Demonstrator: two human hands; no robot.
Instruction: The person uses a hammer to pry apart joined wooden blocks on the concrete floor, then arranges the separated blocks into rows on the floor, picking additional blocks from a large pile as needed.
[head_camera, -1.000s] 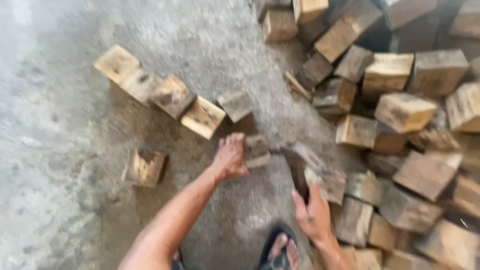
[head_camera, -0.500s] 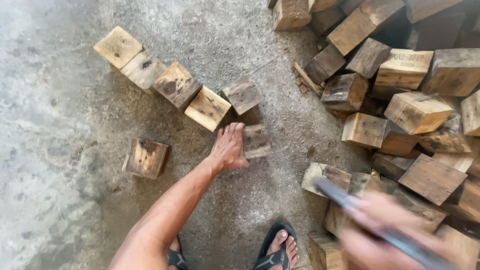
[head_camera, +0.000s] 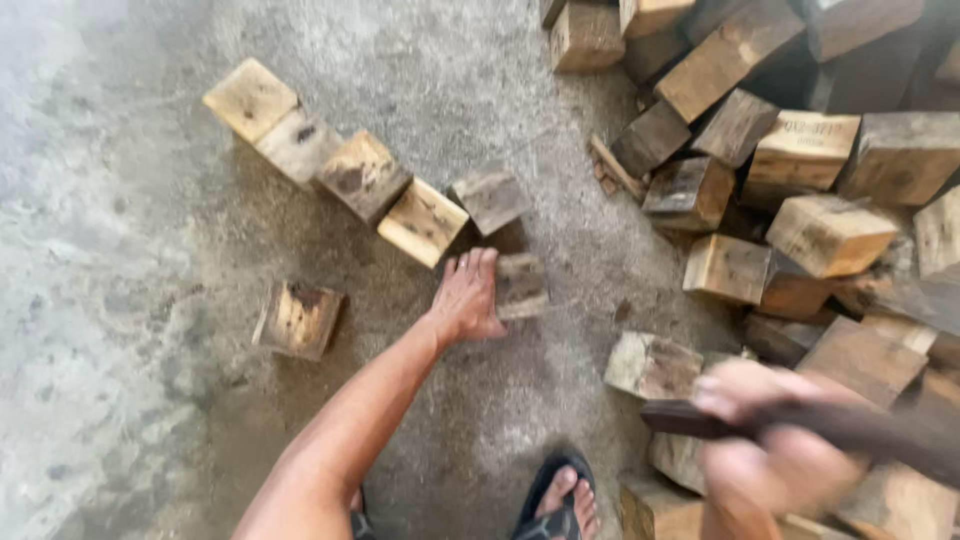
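My left hand (head_camera: 467, 298) rests flat against the left side of a small grey wooden block (head_camera: 521, 286) standing on the concrete floor, steadying it. My right hand (head_camera: 775, 440), blurred by motion, grips the dark handle of a long tool (head_camera: 860, 425) raised at the lower right; the tool's head lies out of view. A row of several wooden blocks (head_camera: 362, 176) runs diagonally just beyond my left hand.
A big heap of wooden blocks (head_camera: 800, 150) fills the right side. A lone block (head_camera: 298, 318) lies to the left of my forearm. My foot in a dark sandal (head_camera: 560, 500) stands at the bottom edge. Bare concrete (head_camera: 100, 300) spreads left.
My right hand has swung the tool from low beside the block up and toward me at the lower right. My left hand has stayed on the small block.
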